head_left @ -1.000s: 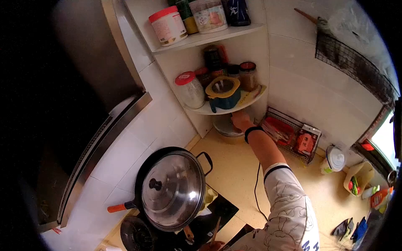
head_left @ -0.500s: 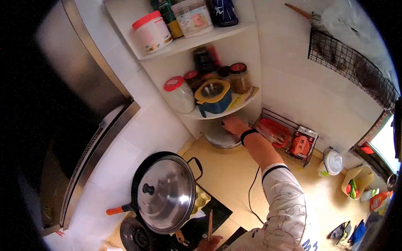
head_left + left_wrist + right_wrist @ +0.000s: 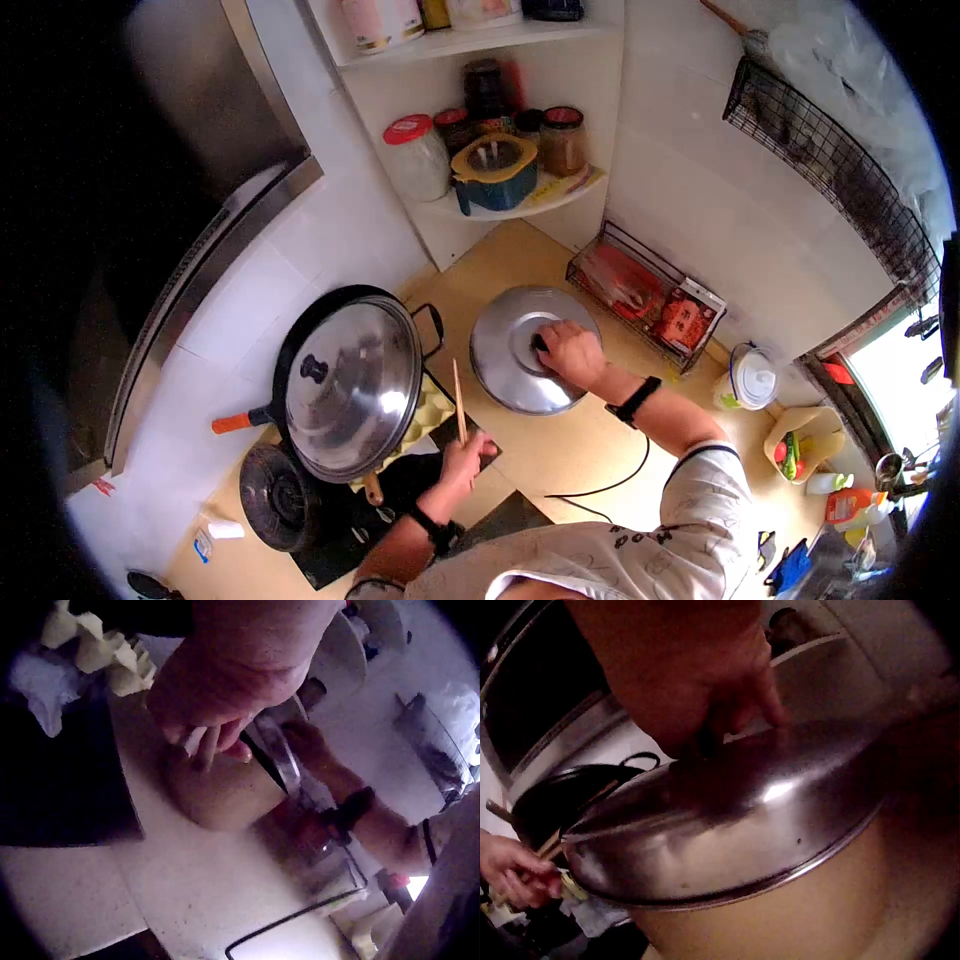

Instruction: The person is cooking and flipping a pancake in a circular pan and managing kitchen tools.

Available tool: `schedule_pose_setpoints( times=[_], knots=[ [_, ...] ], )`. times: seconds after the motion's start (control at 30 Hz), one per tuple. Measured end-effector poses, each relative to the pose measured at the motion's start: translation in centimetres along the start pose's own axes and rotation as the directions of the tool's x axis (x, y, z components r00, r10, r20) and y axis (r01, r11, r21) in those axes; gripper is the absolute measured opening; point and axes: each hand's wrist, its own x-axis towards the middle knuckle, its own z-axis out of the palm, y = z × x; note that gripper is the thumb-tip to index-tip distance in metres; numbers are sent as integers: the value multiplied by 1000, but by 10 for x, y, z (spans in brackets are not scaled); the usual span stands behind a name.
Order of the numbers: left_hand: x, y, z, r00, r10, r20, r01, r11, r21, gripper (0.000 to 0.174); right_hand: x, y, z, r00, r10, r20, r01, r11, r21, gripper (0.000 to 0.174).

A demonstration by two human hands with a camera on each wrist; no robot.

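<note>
A domed metal lid [image 3: 500, 355] is over the counter, its black knob [image 3: 541, 343] gripped by my right hand [image 3: 575, 356]. In the right wrist view, my right hand [image 3: 697, 690] is on top of the lid [image 3: 735, 825], fingers curled at the knob. Whatever lies under the lid cannot be made out clearly. My left hand [image 3: 463, 466], left of the lid, pinches slim wooden sticks [image 3: 460, 400] that point upward. In the left wrist view, my left hand [image 3: 232, 675] has its fingers curled round the sticks [image 3: 208, 746].
A lidded wok [image 3: 350, 390] stands at the left, with a yellow egg carton [image 3: 430, 408] beside it. Behind are corner shelves [image 3: 560, 200] with jars and a wire basket [image 3: 632, 318] of packets. A black cable [image 3: 615, 484] crosses the counter in front.
My right hand has come out from below the shelf toward me, and the lid has come along with it. My left hand and its sticks have moved farther into view.
</note>
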Motion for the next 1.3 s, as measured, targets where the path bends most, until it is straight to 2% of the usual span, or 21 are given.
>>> schedule_pose_setpoints(
  times=[0.03,0.1,0.17,0.23,0.3,0.37,0.43,0.5,0.57,0.67,0.7,0.77,0.8,0.87,0.9,0.97,1.1,1.2,1.23,1.3],
  knots=[
    [11,0,4,1000,-20,-19,20,999,-30,28,-13,-2,-11,1000,0,11,0,1000,2,30],
    [29,3,15,995,-2,-102,13,994,113,30,-34,-11,-51,995,66,-72,-65,998,17,28],
    [39,7,31,980,63,-190,-51,996,68,32,-63,-17,-85,984,126,-123,-121,991,53,28],
    [48,15,39,967,169,-192,-128,969,210,36,-98,-16,-107,969,202,-140,-202,979,12,29],
    [61,15,42,948,211,-238,-134,943,303,41,-139,-12,-114,945,312,-103,-312,950,16,28],
    [50,32,49,964,95,-250,-23,961,275,42,-174,-10,-112,911,407,-67,-409,912,-24,28],
    [65,27,49,970,92,-223,-38,971,236,39,-212,-6,-95,854,520,-24,-521,852,-47,29],
    [78,20,48,985,27,-171,-10,995,97,34,-240,-5,-80,809,587,20,-582,806,-105,30],
    [83,21,48,994,16,-111,-10,998,60,27,-258,-5,-65,789,613,30,-605,785,-131,31],
    [89,20,53,969,91,-229,-82,995,52,29,-274,-4,-49,762,647,39,-634,756,-161,32],
    [84,22,53,969,95,-227,-86,995,51,29,-276,-5,-46,753,657,43,-643,748,-162,33],
    [62,31,50,950,219,-224,-147,943,299,31,-279,-9,-44,746,665,45,-652,742,-155,32],
    [50,34,46,950,218,-226,-146,943,298,31,-281,-10,-42,749,661,39,-649,745,-156,31],
    [27,39,36,950,277,-146,-180,865,469,27,-287,-11,-36,754,656,35,-644,749,-158,30],
    [17,37,32,950,273,-150,-176,867,466,27,-290,-12,-33,758,651,22,-641,752,-156,29],
    [-2,26,23,937,347,-46,-294,850,436,30,-296,-16,-29,768,640,23,-629,761,-159,29],
    [-58,8,-5,952,306,26,-286,851,440,31,-296,-23,-27,747,662,62,-646,744,-169,30],
    [-101,-14,-38,951,309,21,-293,874,388,30,-294,-28,-25,710,700,83,-675,709,-206,34],
    [-120,-17,-49,950,311,18,-297,886,357,30,-294,-26,-24,679,718,154,-685,695,-219,41],
    [-159,-21,-72,965,257,-44,-227,910,348,29,-290,-27,-15,613,757,225,-666,649,-368,51]
  ],
)
